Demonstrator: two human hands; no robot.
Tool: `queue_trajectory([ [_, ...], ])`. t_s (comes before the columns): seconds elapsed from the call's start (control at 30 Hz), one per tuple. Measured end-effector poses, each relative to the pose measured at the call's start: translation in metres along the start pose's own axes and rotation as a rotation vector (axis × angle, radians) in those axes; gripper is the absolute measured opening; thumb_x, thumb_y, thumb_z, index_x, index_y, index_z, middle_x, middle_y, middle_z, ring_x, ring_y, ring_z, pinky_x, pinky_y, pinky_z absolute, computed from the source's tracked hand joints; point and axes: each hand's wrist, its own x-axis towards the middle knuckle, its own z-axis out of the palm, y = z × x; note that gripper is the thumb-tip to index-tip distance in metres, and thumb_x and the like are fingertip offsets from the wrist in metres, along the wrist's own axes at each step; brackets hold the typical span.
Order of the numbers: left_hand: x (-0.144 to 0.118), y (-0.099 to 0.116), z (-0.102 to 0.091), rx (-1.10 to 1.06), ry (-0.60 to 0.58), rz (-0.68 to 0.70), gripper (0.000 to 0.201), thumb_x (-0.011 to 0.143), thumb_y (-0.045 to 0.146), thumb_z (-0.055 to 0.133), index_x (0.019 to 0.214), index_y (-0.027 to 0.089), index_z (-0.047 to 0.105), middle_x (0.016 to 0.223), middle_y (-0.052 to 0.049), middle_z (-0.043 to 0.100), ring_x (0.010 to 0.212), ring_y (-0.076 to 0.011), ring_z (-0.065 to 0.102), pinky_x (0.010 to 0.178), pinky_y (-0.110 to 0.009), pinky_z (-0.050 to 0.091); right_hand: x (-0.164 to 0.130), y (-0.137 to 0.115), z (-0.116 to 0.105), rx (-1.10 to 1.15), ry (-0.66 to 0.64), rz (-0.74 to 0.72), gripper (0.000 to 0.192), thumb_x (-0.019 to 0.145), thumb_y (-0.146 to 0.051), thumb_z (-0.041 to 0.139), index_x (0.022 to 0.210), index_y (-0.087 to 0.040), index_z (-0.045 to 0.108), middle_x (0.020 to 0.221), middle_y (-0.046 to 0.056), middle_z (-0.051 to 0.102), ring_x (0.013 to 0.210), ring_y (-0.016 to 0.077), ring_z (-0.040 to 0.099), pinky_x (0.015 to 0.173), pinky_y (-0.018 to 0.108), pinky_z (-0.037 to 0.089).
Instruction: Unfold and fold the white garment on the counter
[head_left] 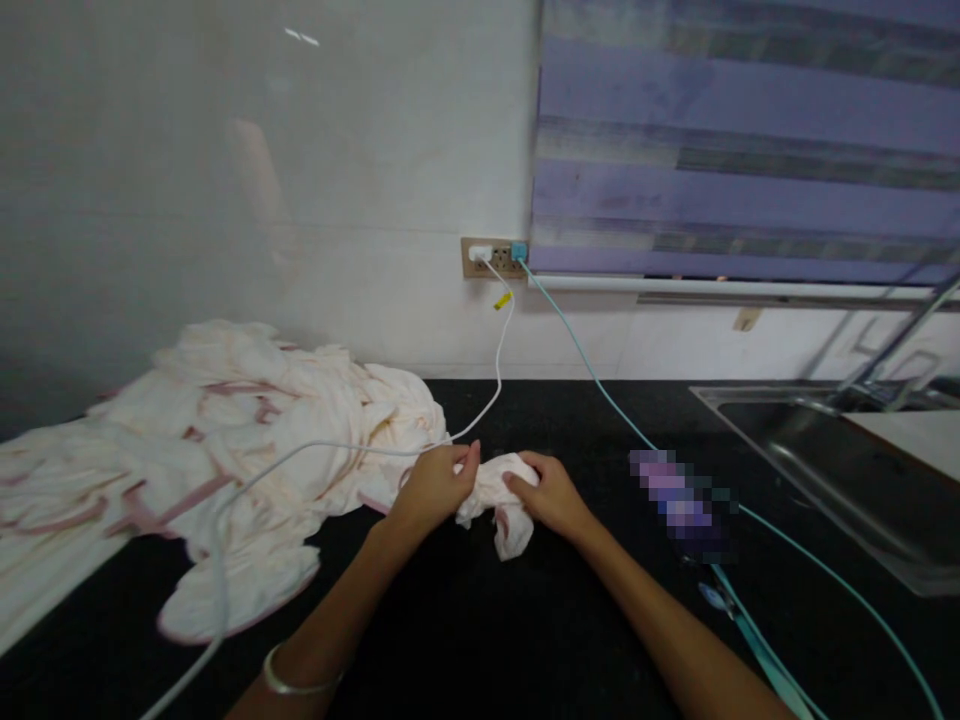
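Note:
A small crumpled white cloth (491,485) with a pinkish patch is held just above or on the black countertop (480,630). My right hand (551,492) is closed on its right side, thumb on top. At the cloth's left end, my left hand (435,487) is closed with thumb and fingers pressed together; its fingertips are partly hidden. One loose end of the cloth hangs toward me. Left of my hands lies a large heap of cream fabric (300,410) with pink edging. A white cable (330,445) runs across this heap, close by my left hand.
A wall socket (500,260) holds a white plug and a teal plug. From it a teal cable (577,345) runs to a blurred-out purple object (675,495) with a teal strap (769,655). A metal sink (817,480) is at right, below a purple striped blind (750,120).

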Motion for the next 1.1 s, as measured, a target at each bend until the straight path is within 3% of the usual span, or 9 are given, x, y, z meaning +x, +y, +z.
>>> queue_trajectory([
  [0.1,-0.009,0.012,0.002,-0.097,-0.010,0.062,0.050,0.100,0.045,0.037,0.068,0.019,0.066,0.070,-0.003,0.072,0.070,-0.0191,0.065,0.066,-0.030,0.041,-0.009,-0.012,0.008,-0.061,-0.139,-0.174,0.049,0.075,-0.023,0.073,0.124,-0.020,0.069,0.119,0.007,0.072,0.105,0.0228,0.066,0.096,0.035,0.049],
  [0.2,-0.020,0.021,0.015,-0.120,-0.052,0.199,0.045,0.100,0.040,0.038,0.074,0.021,0.070,0.078,-0.004,0.076,0.079,-0.0207,0.068,0.074,-0.031,0.047,-0.015,-0.025,0.014,-0.025,-0.243,-0.306,0.064,0.070,-0.015,0.074,0.133,-0.022,0.063,0.130,0.008,0.068,0.117,0.0237,0.063,0.105,0.036,0.046],
  [0.33,-0.030,0.020,0.033,-0.082,-0.056,0.399,0.040,0.099,0.032,0.041,0.070,0.021,0.066,0.075,-0.005,0.074,0.076,-0.0198,0.066,0.079,-0.033,0.049,-0.018,-0.034,0.016,-0.005,-0.297,-0.366,0.050,0.072,-0.010,0.065,0.120,-0.022,0.069,0.123,0.007,0.071,0.113,0.0223,0.066,0.102,0.034,0.049],
  [0.53,-0.027,0.010,0.037,-0.183,0.091,0.582,0.035,0.100,0.026,0.045,0.068,0.020,0.058,0.069,-0.003,0.066,0.069,-0.0162,0.061,0.072,-0.030,0.047,-0.013,-0.026,0.016,-0.071,-0.188,-0.297,0.034,0.074,-0.010,0.057,0.102,-0.018,0.073,0.103,0.005,0.075,0.090,0.0177,0.069,0.083,0.026,0.053],
  [0.7,-0.021,0.016,0.029,-0.249,0.117,0.493,0.022,0.101,0.031,0.048,0.090,0.019,0.062,0.090,-0.006,0.064,0.089,-0.0195,0.061,0.083,-0.033,0.047,-0.010,-0.019,0.014,-0.172,-0.111,-0.142,0.007,0.073,-0.019,0.063,0.071,-0.015,0.068,0.066,0.000,0.066,0.062,0.0139,0.060,0.055,0.021,0.040],
  [0.87,-0.015,0.013,0.031,-0.299,-0.036,0.386,0.032,0.105,0.040,0.039,0.111,0.019,0.062,0.106,-0.007,0.066,0.106,-0.0219,0.060,0.100,-0.037,0.043,-0.009,-0.014,0.012,-0.143,-0.080,-0.133,0.030,0.081,-0.030,0.058,0.055,-0.016,0.055,0.051,-0.003,0.051,0.050,0.0083,0.044,0.048,0.021,0.029],
  [0.97,-0.013,0.010,0.033,-0.363,-0.119,0.319,0.037,0.106,0.044,0.036,0.113,0.020,0.063,0.109,-0.007,0.067,0.108,-0.0215,0.060,0.102,-0.036,0.042,-0.009,-0.013,0.010,-0.116,-0.077,-0.103,0.038,0.085,-0.038,0.057,0.054,-0.017,0.053,0.051,-0.004,0.047,0.050,0.0076,0.039,0.048,0.022,0.026],
  [1.1,-0.013,0.011,0.029,-0.384,-0.146,0.268,0.039,0.105,0.048,0.037,0.114,0.021,0.063,0.112,-0.006,0.068,0.110,-0.0218,0.061,0.102,-0.036,0.042,-0.010,-0.013,0.008,-0.050,-0.041,-0.051,0.043,0.085,-0.044,0.060,0.054,-0.017,0.051,0.052,-0.004,0.044,0.051,0.0077,0.037,0.047,0.022,0.025],
])
